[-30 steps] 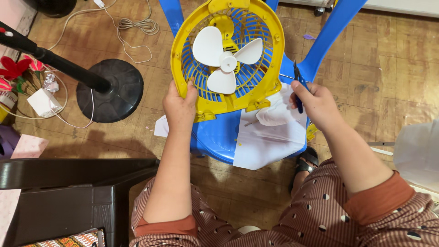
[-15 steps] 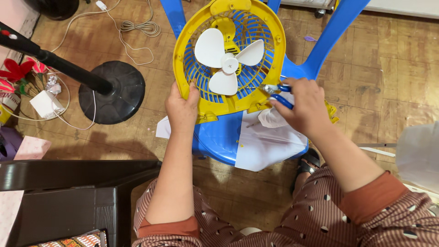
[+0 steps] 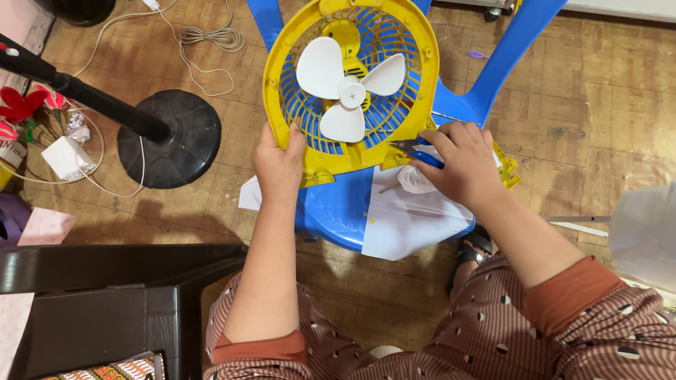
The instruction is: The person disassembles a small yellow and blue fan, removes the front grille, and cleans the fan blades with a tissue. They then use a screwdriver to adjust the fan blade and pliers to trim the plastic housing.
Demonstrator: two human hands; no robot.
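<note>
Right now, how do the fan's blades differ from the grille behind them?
The fan blades are white, while the grille is blue inside a yellow frame. The blades are three broad solid paddles; the grille is a thin mesh of ribs with open gaps. The blades sit in front at the hub; the grille spans the whole round opening. Both look like plastic. The left hand grips the frame's lower edge.

Single head view, looking steeply down.
The camera sat above the person's lap and faced down and forward over both forearms. It was close: the fan (image 3: 351, 84) on the blue chair (image 3: 338, 211) filled the upper centre, the sleeves the lower edge. The wooden floor (image 3: 605, 119) ran to the frame's top. No second view was supplied.
</note>
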